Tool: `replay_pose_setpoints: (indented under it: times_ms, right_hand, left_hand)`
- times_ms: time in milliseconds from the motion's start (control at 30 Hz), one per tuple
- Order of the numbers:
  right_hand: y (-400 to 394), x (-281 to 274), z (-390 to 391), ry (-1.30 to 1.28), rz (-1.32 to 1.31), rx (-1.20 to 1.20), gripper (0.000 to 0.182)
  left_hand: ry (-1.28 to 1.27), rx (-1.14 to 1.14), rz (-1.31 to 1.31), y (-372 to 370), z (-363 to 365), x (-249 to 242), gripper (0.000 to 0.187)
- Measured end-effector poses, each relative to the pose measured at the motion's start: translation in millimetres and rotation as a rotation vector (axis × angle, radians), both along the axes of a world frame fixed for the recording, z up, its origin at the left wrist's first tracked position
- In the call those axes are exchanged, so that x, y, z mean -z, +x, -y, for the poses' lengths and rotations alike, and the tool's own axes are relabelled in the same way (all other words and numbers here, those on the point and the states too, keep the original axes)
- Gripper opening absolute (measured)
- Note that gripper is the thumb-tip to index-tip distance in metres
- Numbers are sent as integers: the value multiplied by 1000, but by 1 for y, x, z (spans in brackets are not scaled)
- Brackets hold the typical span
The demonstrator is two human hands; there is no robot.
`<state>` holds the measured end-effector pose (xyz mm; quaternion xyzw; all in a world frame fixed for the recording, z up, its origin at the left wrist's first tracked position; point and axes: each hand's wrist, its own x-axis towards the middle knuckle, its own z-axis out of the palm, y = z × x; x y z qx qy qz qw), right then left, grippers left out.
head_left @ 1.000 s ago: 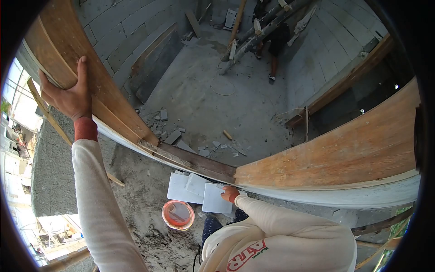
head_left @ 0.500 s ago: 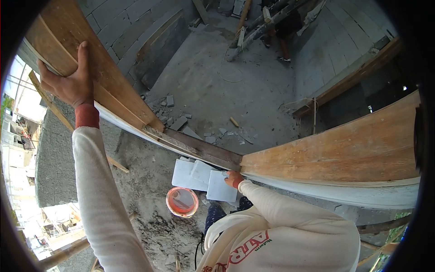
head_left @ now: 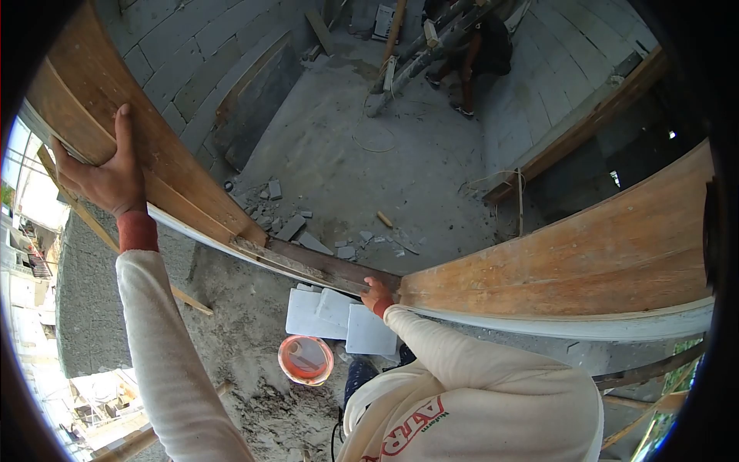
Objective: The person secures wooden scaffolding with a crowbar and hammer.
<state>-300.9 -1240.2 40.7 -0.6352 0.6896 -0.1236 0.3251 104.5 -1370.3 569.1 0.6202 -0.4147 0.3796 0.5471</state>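
Visibly, the left fingers (head_left: 123, 129) clasp the wooden frame (head_left: 165, 165), while the right fingers (head_left: 368, 283), grip unclear, lie by the sill (head_left: 331, 268).

The person wears a loose, long-sleeved shirt (head_left: 523, 412) in off-white cloth, soft and slightly fuzzy-looking. Its left sleeve (head_left: 165, 362) ends in a broad rust-red cuff (head_left: 138, 232) that fits closely at the wrist of the bare left hand (head_left: 106, 181); the right sleeve (head_left: 439, 339) has a matching band above the bare right hand (head_left: 375, 292). Large red-outlined letters (head_left: 416, 431), reading "ATR" where legible, cross the chest, with small green print (head_left: 439, 418) just beside them. Dark blue legwear (head_left: 360, 373) shows below, and a thin black cord (head_left: 336, 437) hangs near the shirt's left edge.
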Motion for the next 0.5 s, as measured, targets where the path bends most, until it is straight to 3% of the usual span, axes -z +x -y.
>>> replay_pose_setpoints:
  times_ms: [233,500]
  right_hand:
    - [37,-43,75,-242,350,338,31]
    - [45,-34,142,-345,420,485,26]
  left_hand:
    - [2,-6,24,1,-1,0,114]
    - [-5,-32,74,3,0,1,111]
